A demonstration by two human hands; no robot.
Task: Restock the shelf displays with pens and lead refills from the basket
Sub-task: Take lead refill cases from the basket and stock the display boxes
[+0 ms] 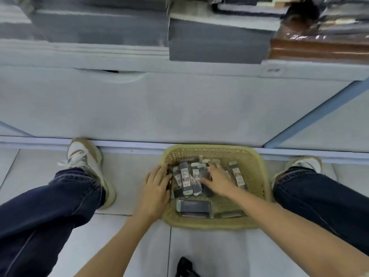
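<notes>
A yellow woven plastic basket [253, 172] sits on the floor between my feet, against the base of the shelf unit. Inside lie several grey lead-refill packs [185, 179] with white labels, and flat grey boxes [193, 206] near its front. My left hand [156, 188] rests over the basket's left rim, its fingers curled against the packs at the left. My right hand [218, 180] lies palm down on the packs in the middle, fingers spread over them. Whether either hand has closed on a pack is hidden.
The white shelf base [179, 108] rises straight ahead, with grey boxes [215, 43] and a brown wrapped pack [319, 47] on the shelf above. My legs in dark jeans and tan shoes [87, 162] flank the basket. A black object [184, 267] lies on the tiled floor below.
</notes>
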